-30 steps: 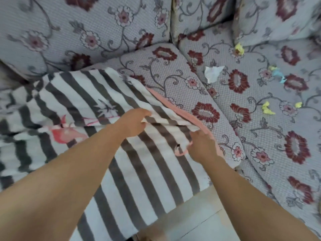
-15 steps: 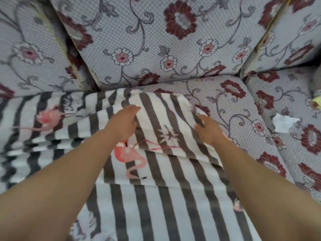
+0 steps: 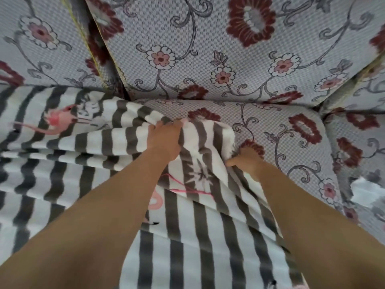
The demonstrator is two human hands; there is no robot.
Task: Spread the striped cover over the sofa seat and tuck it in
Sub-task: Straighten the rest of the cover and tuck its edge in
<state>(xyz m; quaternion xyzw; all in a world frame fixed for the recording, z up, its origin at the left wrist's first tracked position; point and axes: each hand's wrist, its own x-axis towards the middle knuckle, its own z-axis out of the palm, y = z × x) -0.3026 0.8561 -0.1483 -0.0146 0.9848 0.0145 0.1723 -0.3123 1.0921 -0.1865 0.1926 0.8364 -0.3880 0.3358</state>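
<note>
The striped cover (image 3: pixel 200 205) lay bunched across the sofa seat (image 3: pixel 281 130) (its right part bare). Both hands gripped its far edge, left hand (image 3: pixel 165 138) bunching cloth, right hand (image 3: pixel 248 158) pinching the corner, presumably to draw it toward the back cushion (image 3: pixel 208 49).

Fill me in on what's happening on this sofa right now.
A person is laying a striped cover with pink flamingo prints over the floral sofa seat. The left hand grips a bunched fold of the cover near its top edge, and the right hand holds the cover's right edge, fingers curled under it. The cover is rumpled and folded over itself, and the right part of the seat cushion is bare up to the back cushion. Nothing here looks tucked in yet.
</note>
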